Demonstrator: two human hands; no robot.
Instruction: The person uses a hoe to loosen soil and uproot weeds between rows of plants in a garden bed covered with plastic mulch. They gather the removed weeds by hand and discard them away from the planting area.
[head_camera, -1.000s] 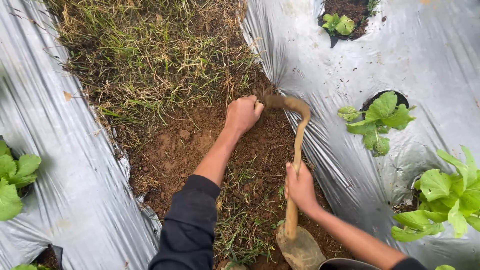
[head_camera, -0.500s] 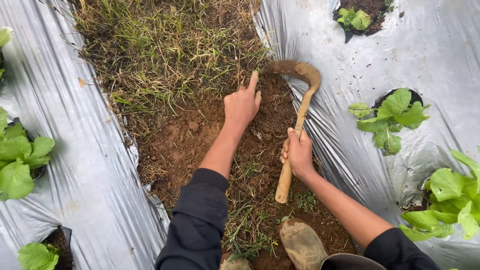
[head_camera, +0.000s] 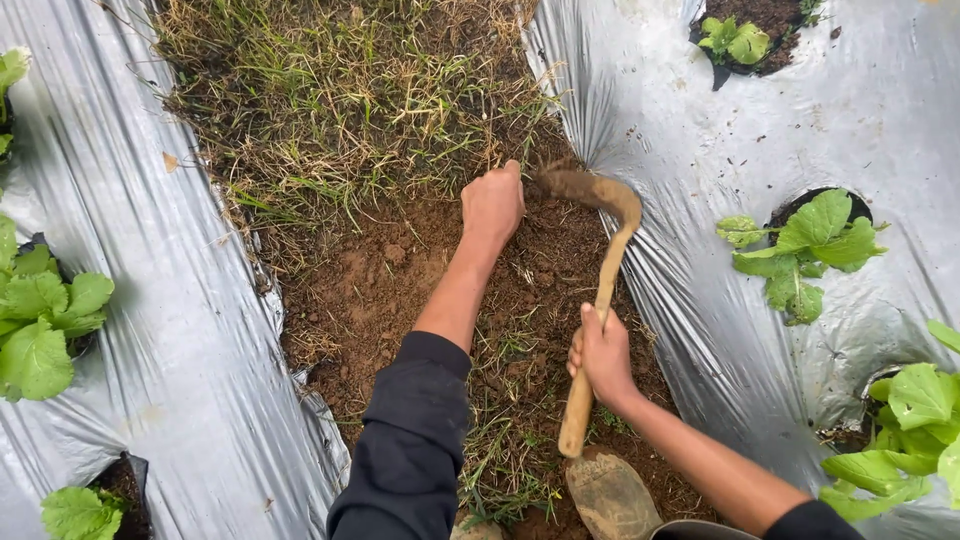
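The left hand (head_camera: 492, 205), closed into a fist, grips a tuft of dry grass (head_camera: 500, 160) at frame centre. The right hand (head_camera: 603, 355) wraps the wooden handle of a curved, soil-caked sickle (head_camera: 600, 215); its blade lies just right of the left fist, on brown soil (head_camera: 380, 280) between silver plastic mulch sheets (head_camera: 700, 140).

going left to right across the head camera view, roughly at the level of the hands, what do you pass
leafy plant → silver plastic sheet → bare soil → left hand → curved hoe → leafy seedling
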